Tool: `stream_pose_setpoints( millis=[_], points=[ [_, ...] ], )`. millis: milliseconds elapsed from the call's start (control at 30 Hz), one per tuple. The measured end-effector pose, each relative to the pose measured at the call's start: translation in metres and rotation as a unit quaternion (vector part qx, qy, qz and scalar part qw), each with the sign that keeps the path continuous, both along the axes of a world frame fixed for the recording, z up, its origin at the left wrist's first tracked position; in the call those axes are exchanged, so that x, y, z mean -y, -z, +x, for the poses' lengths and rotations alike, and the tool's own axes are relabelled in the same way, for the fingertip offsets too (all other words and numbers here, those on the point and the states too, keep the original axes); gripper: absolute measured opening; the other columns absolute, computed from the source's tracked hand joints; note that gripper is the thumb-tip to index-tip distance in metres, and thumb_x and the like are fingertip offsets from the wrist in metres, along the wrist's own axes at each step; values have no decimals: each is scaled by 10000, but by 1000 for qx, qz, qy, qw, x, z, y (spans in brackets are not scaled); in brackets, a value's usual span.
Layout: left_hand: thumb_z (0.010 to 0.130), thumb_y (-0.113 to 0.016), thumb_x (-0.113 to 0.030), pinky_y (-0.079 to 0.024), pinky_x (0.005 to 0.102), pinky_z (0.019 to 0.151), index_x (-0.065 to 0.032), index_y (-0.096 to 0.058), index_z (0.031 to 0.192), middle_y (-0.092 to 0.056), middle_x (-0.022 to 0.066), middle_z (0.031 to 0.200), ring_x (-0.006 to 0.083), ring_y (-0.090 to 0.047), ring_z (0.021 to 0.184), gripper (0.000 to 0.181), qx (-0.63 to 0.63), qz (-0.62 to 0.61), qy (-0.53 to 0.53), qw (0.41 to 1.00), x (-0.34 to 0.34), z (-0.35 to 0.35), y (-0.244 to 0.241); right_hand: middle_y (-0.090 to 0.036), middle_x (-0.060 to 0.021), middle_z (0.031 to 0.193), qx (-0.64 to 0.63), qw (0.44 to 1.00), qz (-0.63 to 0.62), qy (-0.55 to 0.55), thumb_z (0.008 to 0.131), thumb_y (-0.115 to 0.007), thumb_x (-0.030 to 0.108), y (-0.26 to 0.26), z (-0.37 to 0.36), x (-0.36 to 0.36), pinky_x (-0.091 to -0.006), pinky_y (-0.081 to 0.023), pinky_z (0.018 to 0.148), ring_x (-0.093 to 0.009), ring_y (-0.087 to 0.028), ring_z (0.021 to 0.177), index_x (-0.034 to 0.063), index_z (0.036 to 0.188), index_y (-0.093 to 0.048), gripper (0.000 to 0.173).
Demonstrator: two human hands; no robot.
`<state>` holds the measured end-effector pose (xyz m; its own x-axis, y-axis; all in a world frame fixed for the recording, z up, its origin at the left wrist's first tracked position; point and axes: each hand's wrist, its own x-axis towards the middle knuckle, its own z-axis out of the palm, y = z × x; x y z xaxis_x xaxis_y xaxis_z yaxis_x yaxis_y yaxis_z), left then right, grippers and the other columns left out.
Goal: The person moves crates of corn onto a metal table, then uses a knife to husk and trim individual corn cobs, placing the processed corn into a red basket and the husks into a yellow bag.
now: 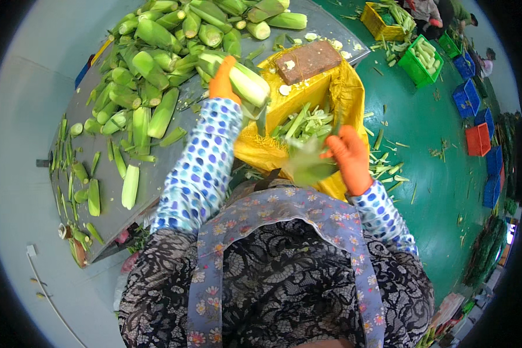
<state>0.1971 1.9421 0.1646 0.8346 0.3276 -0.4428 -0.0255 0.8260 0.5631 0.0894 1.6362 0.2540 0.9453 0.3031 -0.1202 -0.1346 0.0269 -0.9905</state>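
In an orange glove, my left hand [224, 83] grips a partly husked ear of corn [251, 85] over the table edge, its pale inner husk facing right. My right hand [349, 157], gloved in orange too, has its fingers closed on a loose green corn husk [309, 168], which is blurred. Below and between both hands gapes a yellow woven sack [352, 102]. Stripped husks [306, 124] lie inside it. A reddish brick [309, 62] rests on the sack's far rim, on the table. Beside my left hand rises a heap of unhusked corn [156, 65].
The grey metal table [156, 176] carries scattered husk pieces. Husk scraps [387, 167] litter the green floor [417, 126] to the right. Farther off stand a yellow crate [380, 28], a green crate [419, 74] of husked corn, blue crates [465, 99] and a red crate [477, 140]. Several people [426, 13] are in the background.
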Motion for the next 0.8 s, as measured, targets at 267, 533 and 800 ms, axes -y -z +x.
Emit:
stream_pose_setpoints(
  millis=[267,533,800],
  points=[
    [890,-764,-114,-503,419,1012,-40,-530,1379,-648,88,1187,248,-615,1121,547,138,58,128,980,52,-35,-43,-679,-143,1137,303,942,-139,-23,875,-760,237,43,92,-64,-376,-502,927,-288,-657,1036,60,1319,-661,488],
    [870,-754,-44,-493,357,1014,-43,-472,1439,-631,79,1244,209,-610,1152,635,192,160,191,949,70,-65,-59,-704,-134,992,256,964,-36,54,883,-758,140,51,78,-78,-351,-504,852,-233,-656,943,-2,1129,-725,286],
    [741,-847,-32,-512,370,985,-41,-509,1383,-627,65,1240,204,-612,1144,725,174,253,199,931,72,-77,-53,-682,-49,962,87,995,-54,5,985,-647,208,80,93,-64,-305,-495,794,-168,-608,835,-11,1047,-688,231]
  ],
)
